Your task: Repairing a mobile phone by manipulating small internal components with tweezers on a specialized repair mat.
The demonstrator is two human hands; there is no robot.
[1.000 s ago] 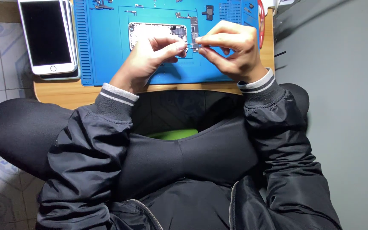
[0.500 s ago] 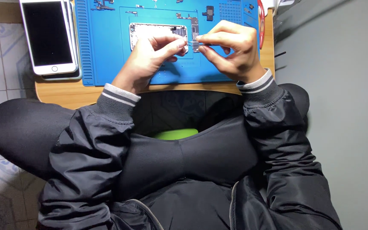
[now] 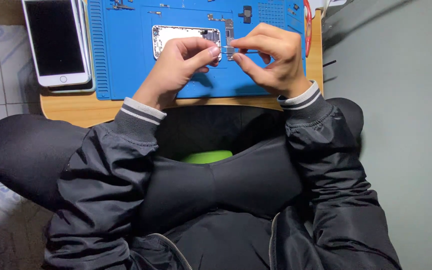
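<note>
Tweezers (image 3: 240, 49), thin metal ones, are what I've got in play here, held flat above the blue repair mat (image 3: 126, 60), just right of the opened phone housing (image 3: 183, 37). My right hand (image 3: 271, 62) has its fingers pinched together on the tweezers, thumb underneath and index on top. My left hand (image 3: 178, 65) comes in from the other side, thumb and index fingers closed together right at the tweezer tip, touching it. Whether there's a tiny part caught between them, I honestly can't tell, way too small from up here.

Right behind the tweezer tip there's a narrow logic board (image 3: 229, 36) lying on the mat next to the housing, its lower end hidden by my fingers. Further up the mat sits a small black component (image 3: 246, 14) and a few loose little bits along the top edge. A red cable (image 3: 308, 22) runs down the mat's right side.

The mat sits on a small wooden table (image 3: 76, 107). On the left end of it is a white smartphone (image 3: 56, 42), screen up and dark, stacked on another device. Black jacket sleeves with striped cuffs, knees tucked under the table.
</note>
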